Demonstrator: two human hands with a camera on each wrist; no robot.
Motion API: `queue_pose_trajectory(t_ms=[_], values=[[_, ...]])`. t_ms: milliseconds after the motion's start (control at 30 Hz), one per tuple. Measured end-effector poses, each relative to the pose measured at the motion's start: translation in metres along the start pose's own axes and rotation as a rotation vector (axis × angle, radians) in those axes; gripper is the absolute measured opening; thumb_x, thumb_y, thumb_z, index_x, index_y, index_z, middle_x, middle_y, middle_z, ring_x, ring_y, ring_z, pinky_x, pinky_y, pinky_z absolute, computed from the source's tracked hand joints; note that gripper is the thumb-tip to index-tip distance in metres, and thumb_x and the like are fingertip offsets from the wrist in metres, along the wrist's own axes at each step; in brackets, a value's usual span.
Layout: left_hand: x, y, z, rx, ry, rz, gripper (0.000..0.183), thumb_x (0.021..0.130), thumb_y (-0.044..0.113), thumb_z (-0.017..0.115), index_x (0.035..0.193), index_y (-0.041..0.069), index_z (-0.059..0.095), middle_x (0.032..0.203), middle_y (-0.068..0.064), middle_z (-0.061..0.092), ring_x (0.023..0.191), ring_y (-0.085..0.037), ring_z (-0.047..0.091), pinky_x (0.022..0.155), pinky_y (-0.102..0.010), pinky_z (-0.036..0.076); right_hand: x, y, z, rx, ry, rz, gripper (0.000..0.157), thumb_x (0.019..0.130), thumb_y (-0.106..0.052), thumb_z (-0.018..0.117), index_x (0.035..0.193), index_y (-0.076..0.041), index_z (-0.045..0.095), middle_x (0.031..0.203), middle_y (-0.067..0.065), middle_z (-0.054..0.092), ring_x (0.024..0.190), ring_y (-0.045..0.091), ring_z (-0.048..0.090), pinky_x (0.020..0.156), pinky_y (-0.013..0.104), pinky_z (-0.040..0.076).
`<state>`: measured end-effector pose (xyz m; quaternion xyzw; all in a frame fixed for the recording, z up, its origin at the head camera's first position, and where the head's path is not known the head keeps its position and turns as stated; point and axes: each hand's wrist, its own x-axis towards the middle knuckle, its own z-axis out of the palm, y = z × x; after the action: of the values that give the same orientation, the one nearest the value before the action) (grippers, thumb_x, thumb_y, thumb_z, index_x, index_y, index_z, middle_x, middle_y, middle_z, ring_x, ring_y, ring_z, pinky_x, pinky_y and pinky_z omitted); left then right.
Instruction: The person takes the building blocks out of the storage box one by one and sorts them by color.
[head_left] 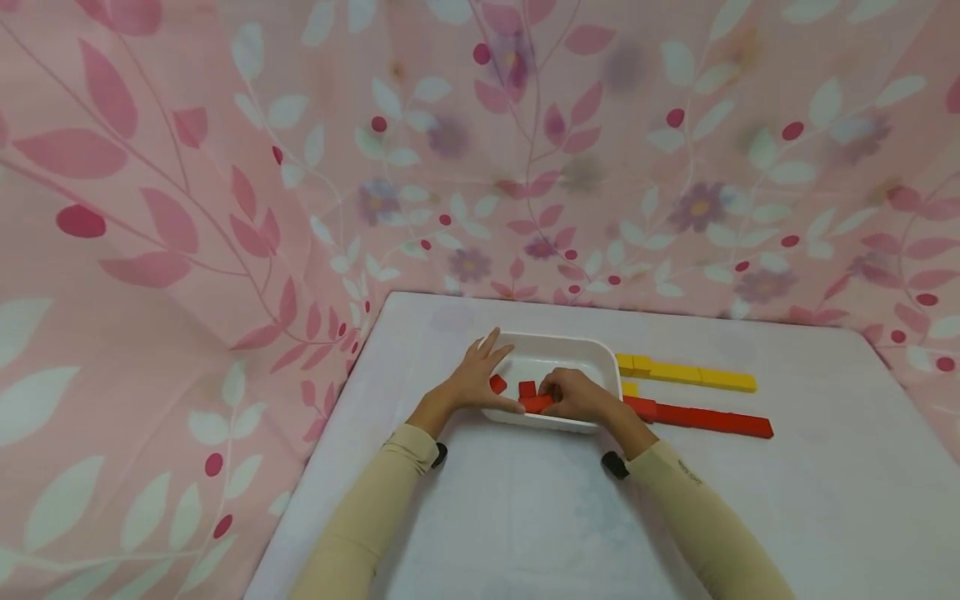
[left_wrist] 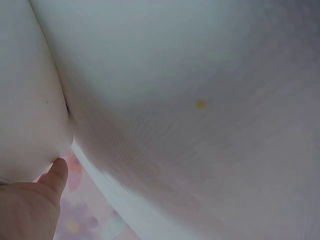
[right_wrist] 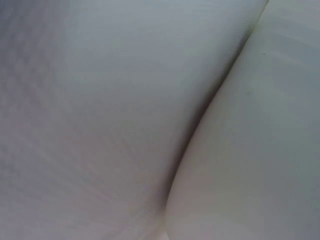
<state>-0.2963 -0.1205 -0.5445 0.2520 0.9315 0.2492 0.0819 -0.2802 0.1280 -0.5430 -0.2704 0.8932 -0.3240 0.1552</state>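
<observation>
A white tray (head_left: 562, 346) stands on the table, with several red blocks in it. My left hand (head_left: 468, 379) rests over the tray's left end, fingers spread, thumb reaching along the near rim. Reaching in from the right, my right hand (head_left: 581, 396) pinches a red block (head_left: 537, 404) low inside the tray; its fingertips are partly hidden. Just behind that block lies a smaller red block (head_left: 527, 389), and another red block (head_left: 498, 383) sits beside the left hand. The left wrist view shows part of the left hand (left_wrist: 30, 210) by the pale tray wall (left_wrist: 30, 90).
Right of the tray, a row of yellow blocks (head_left: 701, 377) lies end to end on the white-covered table (head_left: 510, 517). Nearer runs a row of red blocks (head_left: 712, 419), with a small yellow block (head_left: 630, 390) between them at the tray's edge. Floral cloth (head_left: 525, 208) hangs behind and left.
</observation>
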Motion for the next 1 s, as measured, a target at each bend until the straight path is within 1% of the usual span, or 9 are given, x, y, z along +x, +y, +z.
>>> queue_pose_trajectory(t_ms=[133,200,267,367,467,567,767,933,1000], values=[[-0.0010,0.0002,0.0046,-0.014,-0.018,0.012,0.118,0.063,0.070,0.081,0.157,0.020,0.028,0.168,-0.009,0.001,0.152,-0.041,0.006,0.116,-0.063,0.027,-0.0027,0.0031,0.0029,0.045,-0.006,0.021,0.029,0.081,-0.022,0.082,0.103,-0.008,0.070,0.085,0.001,0.062,0.076,0.015,0.053,0.067,0.026,0.050],[-0.0005,0.0002,0.0057,-0.010,-0.011,0.008,0.118,0.063,0.070,0.080,0.157,0.020,0.029,0.168,-0.007,0.000,0.152,-0.040,0.006,0.116,-0.062,0.028,-0.0027,0.0040,0.0031,0.053,0.010,0.013,0.028,0.080,-0.021,0.083,0.101,-0.008,0.070,0.084,0.001,0.061,0.076,0.016,0.053,0.066,0.026,0.050],[0.0002,0.0004,0.0052,-0.012,-0.002,0.002,0.117,0.063,0.069,0.081,0.157,0.021,0.029,0.168,-0.006,0.000,0.152,-0.039,0.006,0.116,-0.062,0.028,-0.0016,0.0043,0.0027,0.041,0.034,-0.001,0.028,0.079,-0.022,0.083,0.100,-0.010,0.070,0.083,0.000,0.061,0.075,0.015,0.053,0.067,0.025,0.049],[0.0002,0.0009,0.0023,-0.013,0.003,-0.008,0.116,0.064,0.066,0.082,0.157,0.022,0.028,0.169,-0.005,0.000,0.152,-0.038,0.005,0.117,-0.061,0.027,0.0001,0.0029,0.0011,0.034,0.064,0.004,0.031,0.078,-0.026,0.085,0.101,-0.012,0.070,0.083,-0.002,0.060,0.076,0.015,0.053,0.067,0.025,0.049],[0.0006,0.0005,-0.0007,-0.010,0.016,-0.002,0.116,0.064,0.065,0.083,0.157,0.023,0.028,0.168,-0.006,0.001,0.152,-0.039,0.007,0.117,-0.061,0.027,0.0013,0.0009,-0.0007,0.027,0.092,0.008,0.034,0.078,-0.029,0.085,0.103,-0.013,0.070,0.084,-0.002,0.060,0.076,0.015,0.053,0.066,0.026,0.048],[0.0013,-0.0002,-0.0026,-0.005,0.021,0.008,0.118,0.064,0.065,0.083,0.158,0.022,0.026,0.168,-0.007,0.002,0.152,-0.040,0.007,0.117,-0.062,0.027,0.0015,-0.0013,-0.0030,0.020,0.119,0.003,0.032,0.078,-0.027,0.085,0.104,-0.012,0.072,0.086,-0.001,0.061,0.075,0.015,0.053,0.066,0.026,0.048],[0.0031,-0.0015,-0.0027,-0.005,0.021,0.017,0.119,0.064,0.066,0.082,0.158,0.021,0.025,0.168,-0.007,0.001,0.152,-0.041,0.007,0.116,-0.062,0.026,0.0014,-0.0022,-0.0053,0.041,0.207,0.004,0.031,0.078,-0.021,0.085,0.104,-0.012,0.070,0.086,0.002,0.060,0.076,0.016,0.051,0.065,0.025,0.045],[0.0031,-0.0020,-0.0017,-0.012,0.019,0.002,0.119,0.064,0.067,0.082,0.158,0.021,0.026,0.168,-0.005,0.001,0.152,-0.039,0.006,0.117,-0.062,0.026,0.0020,-0.0024,-0.0044,0.027,0.227,0.001,0.032,0.078,-0.022,0.086,0.103,-0.012,0.070,0.083,0.001,0.055,0.076,0.016,0.050,0.065,0.025,0.043],[0.0029,-0.0022,-0.0011,-0.011,0.019,-0.002,0.118,0.064,0.067,0.082,0.158,0.021,0.026,0.168,-0.006,0.001,0.152,-0.039,0.006,0.117,-0.062,0.027,0.0020,-0.0025,-0.0037,0.028,0.247,0.001,0.031,0.077,-0.022,0.086,0.102,-0.011,0.071,0.082,0.001,0.055,0.076,0.016,0.050,0.065,0.025,0.043]])
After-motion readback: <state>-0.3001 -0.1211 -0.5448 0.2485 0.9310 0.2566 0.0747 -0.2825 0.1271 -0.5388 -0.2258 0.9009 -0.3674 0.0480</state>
